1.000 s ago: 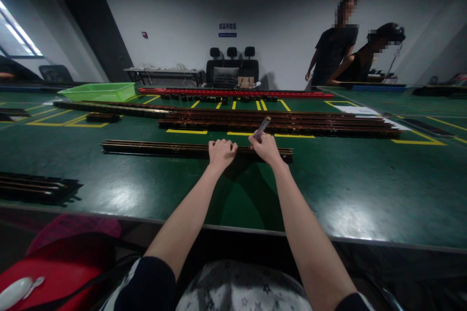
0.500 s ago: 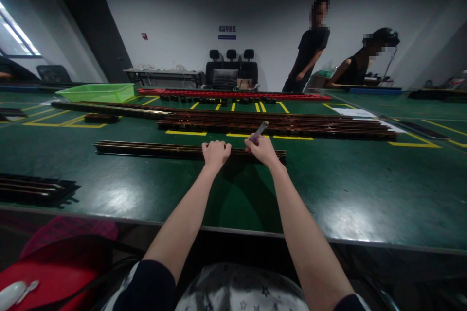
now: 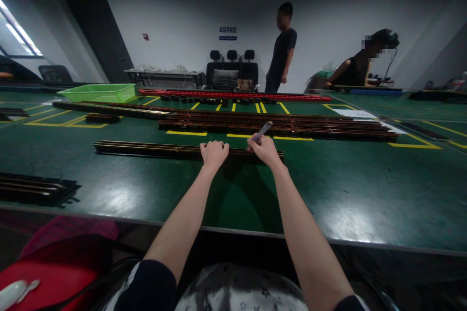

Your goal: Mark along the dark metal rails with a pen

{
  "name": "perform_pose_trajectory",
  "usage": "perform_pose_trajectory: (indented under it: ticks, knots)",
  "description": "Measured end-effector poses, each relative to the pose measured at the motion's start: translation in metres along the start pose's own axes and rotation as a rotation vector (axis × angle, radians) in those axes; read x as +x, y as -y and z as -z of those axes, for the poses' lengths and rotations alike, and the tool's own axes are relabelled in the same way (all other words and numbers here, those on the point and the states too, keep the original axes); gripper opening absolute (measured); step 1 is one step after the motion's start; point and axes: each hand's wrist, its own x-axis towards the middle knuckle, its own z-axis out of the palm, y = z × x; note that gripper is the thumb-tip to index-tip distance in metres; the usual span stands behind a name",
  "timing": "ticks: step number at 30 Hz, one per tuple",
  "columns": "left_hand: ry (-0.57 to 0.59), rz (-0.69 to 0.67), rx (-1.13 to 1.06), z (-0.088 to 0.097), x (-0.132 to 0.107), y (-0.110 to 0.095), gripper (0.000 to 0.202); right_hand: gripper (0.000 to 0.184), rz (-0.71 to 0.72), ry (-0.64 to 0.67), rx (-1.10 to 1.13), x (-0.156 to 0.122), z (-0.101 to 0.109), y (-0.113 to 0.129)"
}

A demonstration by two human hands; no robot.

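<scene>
A long dark bar with brown strips lies across the green table in front of me. My left hand is curled over the bar's near edge, gripping it. My right hand rests on the same bar a little to the right and pinches a pen-like tool whose free end points up and away. The tool's tip is hidden between my fingers and the bar.
More long bars lie stacked farther back inside yellow floor-tape marks. A red rail and a green bin sit at the far edge. A black tray of bars is at my left. Two people stand beyond the table at the right.
The standing person in black has walked left along the far side. My view and the bar under my hands shifted slightly left; my hands kept their grip.
</scene>
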Motion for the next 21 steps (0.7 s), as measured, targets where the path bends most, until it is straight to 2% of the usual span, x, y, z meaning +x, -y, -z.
perform_pose_trajectory:
  ticks: [8,21]
  knots:
    - [0.01,0.004,-0.04,-0.0016,0.0003,0.0012,0.044,0.013,-0.055,-0.041,-0.013,-0.0032,0.0046,0.0022]
    - [0.046,0.017,-0.008,0.0028,0.0002,-0.0022,0.044,0.016,-0.026,-0.069,-0.071,-0.0032,0.0048,-0.0005]
